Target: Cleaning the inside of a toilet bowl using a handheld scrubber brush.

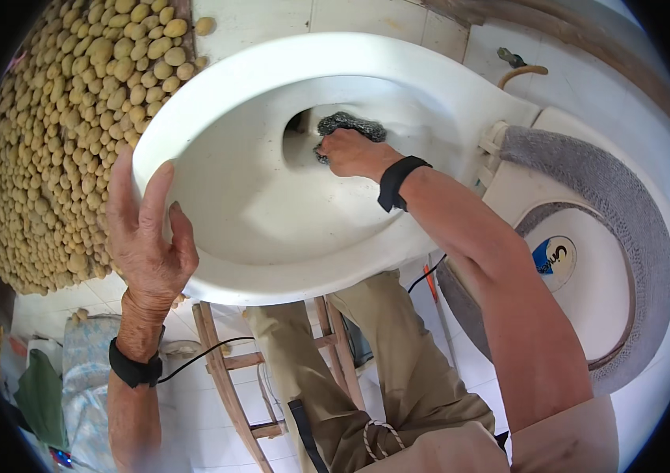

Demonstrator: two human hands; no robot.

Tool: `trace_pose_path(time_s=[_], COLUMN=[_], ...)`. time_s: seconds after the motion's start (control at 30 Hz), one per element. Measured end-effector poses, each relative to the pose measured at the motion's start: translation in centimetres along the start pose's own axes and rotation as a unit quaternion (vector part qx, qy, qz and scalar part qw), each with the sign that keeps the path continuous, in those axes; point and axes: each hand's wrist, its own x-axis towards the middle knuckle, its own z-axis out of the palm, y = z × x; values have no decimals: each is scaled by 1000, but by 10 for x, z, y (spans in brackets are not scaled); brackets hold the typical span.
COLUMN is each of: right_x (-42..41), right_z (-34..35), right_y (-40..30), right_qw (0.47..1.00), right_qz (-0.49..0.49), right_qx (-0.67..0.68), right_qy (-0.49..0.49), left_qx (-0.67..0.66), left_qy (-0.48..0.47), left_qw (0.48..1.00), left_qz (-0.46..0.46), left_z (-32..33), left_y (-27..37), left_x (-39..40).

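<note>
A white ceramic toilet bowl (287,242) lies before me, its inside marked with small dark specks. My right hand (352,154) reaches into it and grips a steel wool scourer (358,125), pressed near the dark drain opening (297,127). Part of the scourer is hidden under my fingers. At the bowl's left rim is my left hand (154,230), fingers spread, with the forefinger and thumb over the rim and the other fingers outside it. It holds nothing loose. Black bands circle both wrists.
A raised toilet seat with a grey fabric cover (636,201) stands right, beside the lid with a sticker (554,260). Small potato-like produce (69,148) is heaped left. A wooden ladder-like frame (222,360) is below the bowl. A black cable (205,355) runs from the left wristband.
</note>
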Motion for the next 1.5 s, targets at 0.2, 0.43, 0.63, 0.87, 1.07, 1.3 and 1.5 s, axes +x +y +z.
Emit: trace_pose_path(time_s=[0.2, 0.43, 0.63, 0.87, 1.07, 1.3, 1.5], right_x=[7, 6, 15, 44, 89, 93, 102], right_z=[6, 0, -3, 24, 25, 30, 14], right_y=[6, 1, -3, -10, 5, -20, -3], right_qw=[998, 995, 996, 980, 980, 985, 986], right_qz=[-48, -79, -54, -120, -90, -98, -71], right_qx=[-38, -53, -58, -133, -156, -139, -145], right_qy=[10, 27, 31, 81, 88, 24, 34], left_qx=[-12, -25, 3, 41, -29, -18, -45], left_qy=[-4, 1, -7, -10, 25, 19, 45], left_qw=[1000, 999, 1000, 999, 999, 1000, 998], left_qz=[21, 24, 31, 28, 17, 1, 12], left_z=[2, 2, 3, -5, 8, 2, 4], left_y=[-1, -3, -2, -5, -4, -11, -6], left_x=[2, 0, 3, -1, 4, -8, 1])
